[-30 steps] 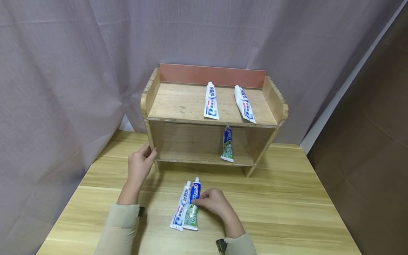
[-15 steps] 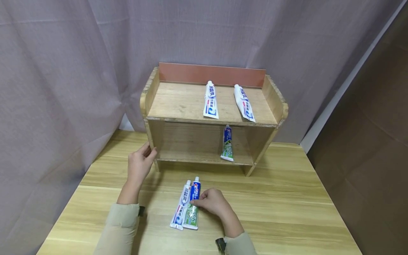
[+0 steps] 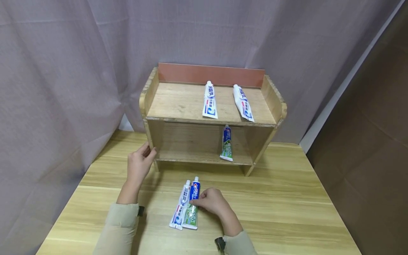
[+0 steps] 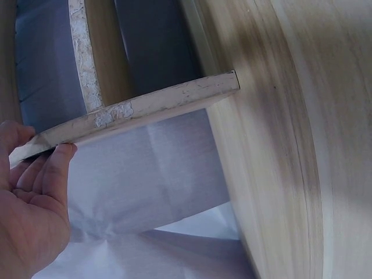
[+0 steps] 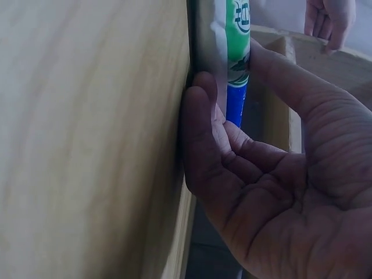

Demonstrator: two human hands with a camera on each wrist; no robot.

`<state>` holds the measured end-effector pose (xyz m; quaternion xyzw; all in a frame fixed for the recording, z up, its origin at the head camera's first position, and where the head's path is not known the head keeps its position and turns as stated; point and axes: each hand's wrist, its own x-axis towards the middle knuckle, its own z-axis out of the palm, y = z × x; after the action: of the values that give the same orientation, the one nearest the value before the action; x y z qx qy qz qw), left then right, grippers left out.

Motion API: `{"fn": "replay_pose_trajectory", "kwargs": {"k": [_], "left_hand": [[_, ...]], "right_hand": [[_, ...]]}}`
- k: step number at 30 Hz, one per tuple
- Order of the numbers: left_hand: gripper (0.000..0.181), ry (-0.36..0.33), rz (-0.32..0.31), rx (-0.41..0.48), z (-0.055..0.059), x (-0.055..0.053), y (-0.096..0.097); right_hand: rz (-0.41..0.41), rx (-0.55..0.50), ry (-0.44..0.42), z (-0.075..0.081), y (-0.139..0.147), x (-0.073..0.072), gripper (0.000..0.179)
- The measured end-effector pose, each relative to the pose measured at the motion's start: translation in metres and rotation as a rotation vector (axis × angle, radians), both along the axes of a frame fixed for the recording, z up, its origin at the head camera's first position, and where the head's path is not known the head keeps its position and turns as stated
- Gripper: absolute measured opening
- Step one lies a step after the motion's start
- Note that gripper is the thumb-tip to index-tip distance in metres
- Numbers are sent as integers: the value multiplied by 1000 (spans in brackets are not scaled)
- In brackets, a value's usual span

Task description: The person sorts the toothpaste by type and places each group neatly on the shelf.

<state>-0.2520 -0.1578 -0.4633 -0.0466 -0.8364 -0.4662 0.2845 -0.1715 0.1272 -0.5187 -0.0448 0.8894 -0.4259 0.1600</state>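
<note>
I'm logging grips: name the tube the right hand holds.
The green and blue tube on the table; its lookalike lies on the lower shelf, and the other three are mostly white.

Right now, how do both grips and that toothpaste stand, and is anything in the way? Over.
Left grip: holding shelf by its left side. Right grip: pinching blue-green tube on table. White tube close alongside, possibly in the way.

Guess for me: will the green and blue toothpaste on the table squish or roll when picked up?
The green and blue tube probably won't roll far, because its bottom end is pressed flat. It would likely squish a bit, since it looks like a squeezable toothpaste tube. It might nudge the white tube lying right alongside.
</note>
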Motion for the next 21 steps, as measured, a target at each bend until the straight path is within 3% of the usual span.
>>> {"fn": "replay_pose_trajectory", "kwargs": {"k": [21], "left_hand": [[36,-12,-8,10,2,1,1]], "right_hand": [[-21,29,-29,7,-5,0,44]]}}
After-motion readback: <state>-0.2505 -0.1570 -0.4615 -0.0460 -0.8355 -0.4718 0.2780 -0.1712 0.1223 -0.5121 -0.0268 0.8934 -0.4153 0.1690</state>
